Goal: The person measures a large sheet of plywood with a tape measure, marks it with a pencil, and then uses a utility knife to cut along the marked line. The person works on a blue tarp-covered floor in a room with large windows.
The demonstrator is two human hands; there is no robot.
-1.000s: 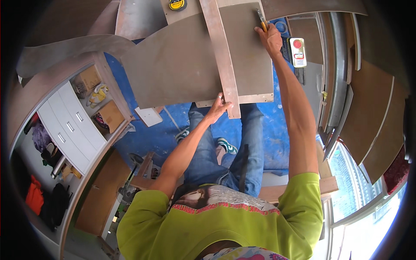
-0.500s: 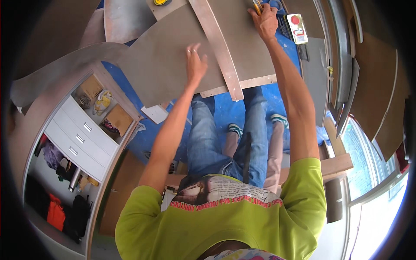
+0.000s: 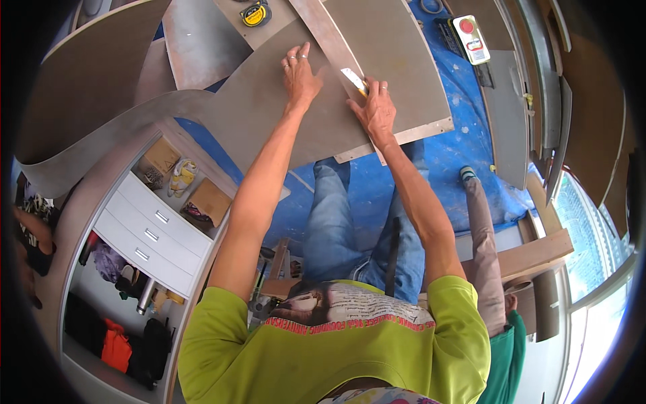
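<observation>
A large grey-brown board lies in front of me with a long narrow wooden strip across it. My left hand rests on the board just left of the strip, fingers apart and holding nothing. On the strip's right side, my right hand is closed round a slim tool with a pale, blade-like end and a yellow part. Its exact kind is not clear. The tool's pale end points forward over the strip.
A yellow and black tape measure lies beyond the board. To the right are a white box with a red disc and leaning panels. Blue sheeting covers the floor. A cabinet stands left. Another person's leg is at right.
My right hand has come from the far right edge toward me and left, to the strip, with the slim tool. My left hand has moved slightly forward. The other person has stepped right.
</observation>
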